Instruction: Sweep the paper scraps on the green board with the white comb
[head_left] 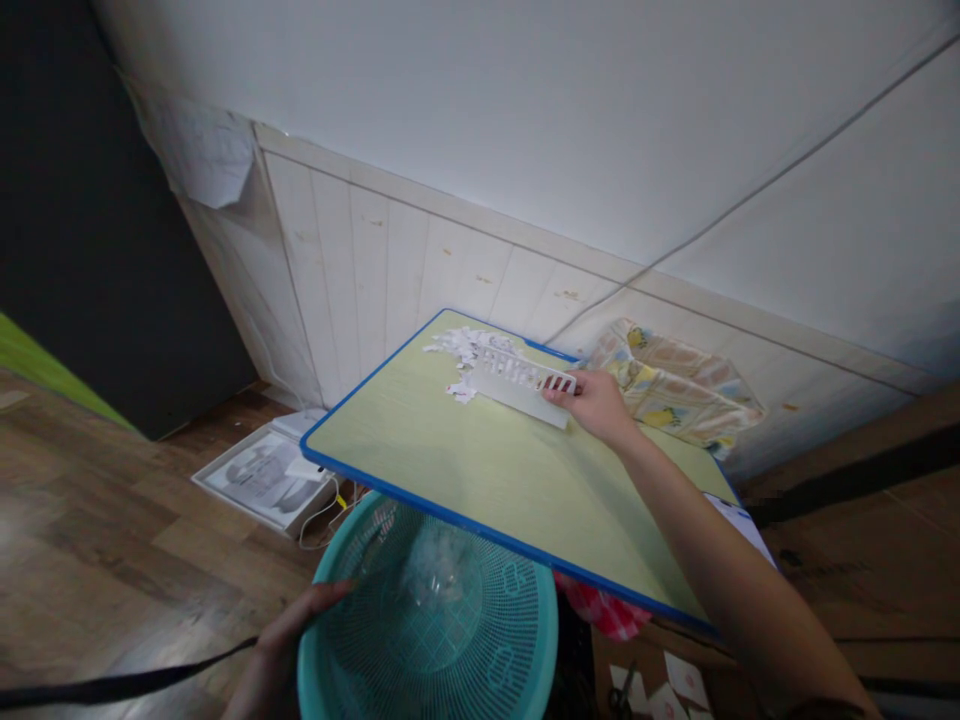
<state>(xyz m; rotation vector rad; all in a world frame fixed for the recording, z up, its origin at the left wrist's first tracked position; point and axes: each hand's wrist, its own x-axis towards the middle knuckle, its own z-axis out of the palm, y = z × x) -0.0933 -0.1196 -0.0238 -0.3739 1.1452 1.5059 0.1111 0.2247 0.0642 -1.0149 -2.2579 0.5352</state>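
My right hand (600, 408) grips one end of a flat white plastic piece with a row of slots (514, 392), tilted over the tabletop. Just beyond it lies a heap of torn white paper scraps (469, 343), with a smaller clump near the piece's far end. These scraps rest on a pale yellow-green table (420, 430) with a blue edge. Below the near edge, my left hand (283, 635) is closed on the rim of a turquoise plastic basket (550, 625), its thumb over the side. Something clear and crumpled (439, 570) lies inside the basket.
A patterned cloth container (675, 390) stands at the table's right rear, against the white wall. On the wooden floor at left are a shallow white box (262, 475) and cables. Papers and scissors (624, 690) lie below right, near a red checked cloth (604, 608).
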